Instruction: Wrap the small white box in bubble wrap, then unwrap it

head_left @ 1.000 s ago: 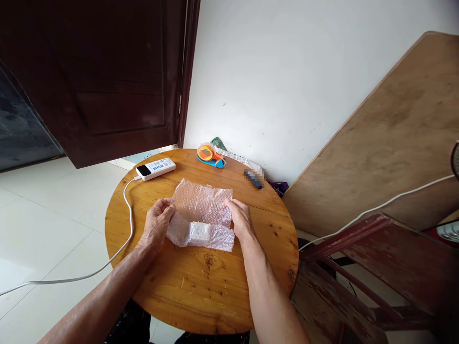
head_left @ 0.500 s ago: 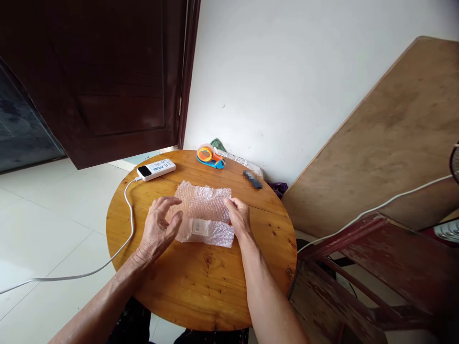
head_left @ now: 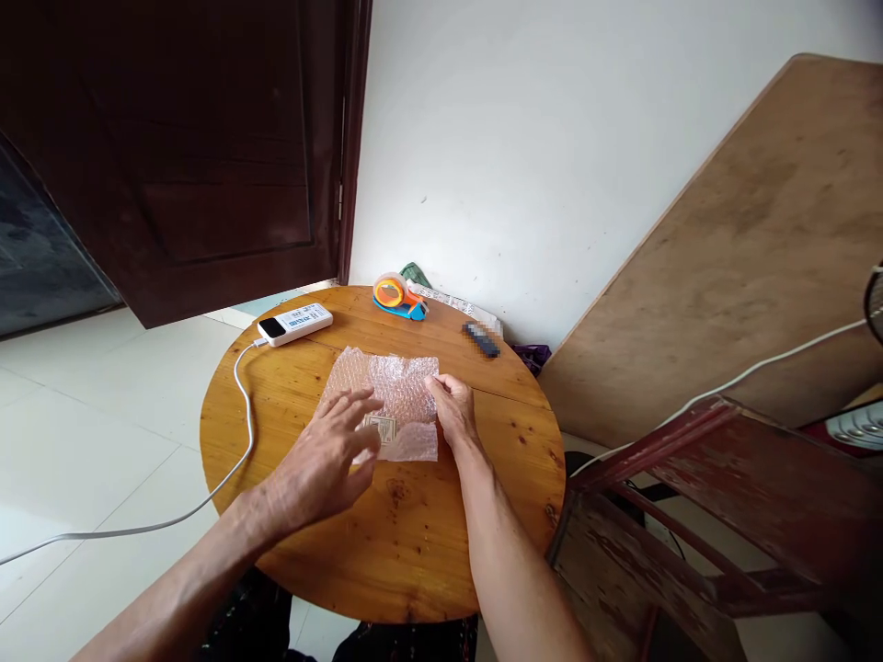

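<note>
A sheet of clear bubble wrap [head_left: 406, 379] lies on the round wooden table [head_left: 414, 561] in front of me. On its near part is a small flat item with a printed label [head_left: 382, 428], partly hidden by fingers. My right hand [head_left: 452, 411] pinches the right edge of the wrap between thumb and fingers. Over the near left part of the wrap hovers my left hand [head_left: 335, 455], fingers spread and holding nothing; whether its fingertips touch the wrap I cannot tell.
Toward the back stand an orange and blue tape dispenser [head_left: 400, 296] and a blurred dark object [head_left: 481, 339]. At the left lies a white power bank [head_left: 295, 325] with a cable [head_left: 249, 405] running off the table. A red wooden chair [head_left: 690, 496] is at the right.
My left hand has moved right and nearer to me, over the labelled item. The label shows more clearly now, and the wrap's near part looks shorter. My right hand keeps its edge.
</note>
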Demonstrator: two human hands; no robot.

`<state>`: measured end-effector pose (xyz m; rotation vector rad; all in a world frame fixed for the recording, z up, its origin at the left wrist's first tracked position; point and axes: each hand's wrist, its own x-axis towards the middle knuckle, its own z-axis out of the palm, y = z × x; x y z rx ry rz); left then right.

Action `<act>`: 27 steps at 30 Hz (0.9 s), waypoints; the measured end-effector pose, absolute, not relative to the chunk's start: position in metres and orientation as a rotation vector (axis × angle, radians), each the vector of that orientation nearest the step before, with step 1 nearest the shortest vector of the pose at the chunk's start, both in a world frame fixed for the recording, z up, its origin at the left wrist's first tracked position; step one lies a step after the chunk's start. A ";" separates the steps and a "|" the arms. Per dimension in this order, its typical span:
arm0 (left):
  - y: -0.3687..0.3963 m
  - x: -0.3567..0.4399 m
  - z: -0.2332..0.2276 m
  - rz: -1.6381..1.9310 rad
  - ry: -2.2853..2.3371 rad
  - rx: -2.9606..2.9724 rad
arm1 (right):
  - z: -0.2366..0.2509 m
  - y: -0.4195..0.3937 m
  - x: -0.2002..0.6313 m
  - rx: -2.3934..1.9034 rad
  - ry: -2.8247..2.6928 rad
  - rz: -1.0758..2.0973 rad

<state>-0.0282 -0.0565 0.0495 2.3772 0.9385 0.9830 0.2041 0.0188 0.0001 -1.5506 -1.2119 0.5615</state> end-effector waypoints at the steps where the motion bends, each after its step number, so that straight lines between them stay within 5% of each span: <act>1: -0.068 -0.029 0.051 0.931 0.919 2.432 | -0.001 0.020 0.204 -1.559 -1.213 0.552; 8: -0.136 -0.045 0.033 0.351 0.894 2.611 | -0.009 0.025 0.207 -1.649 -1.252 0.395; 18: -0.115 -0.035 0.100 0.393 1.188 2.527 | -0.010 0.023 0.208 -1.732 -1.347 0.148; 27: -0.067 -0.011 0.009 0.572 1.383 2.449 | -0.011 0.024 0.211 -1.711 -1.381 0.040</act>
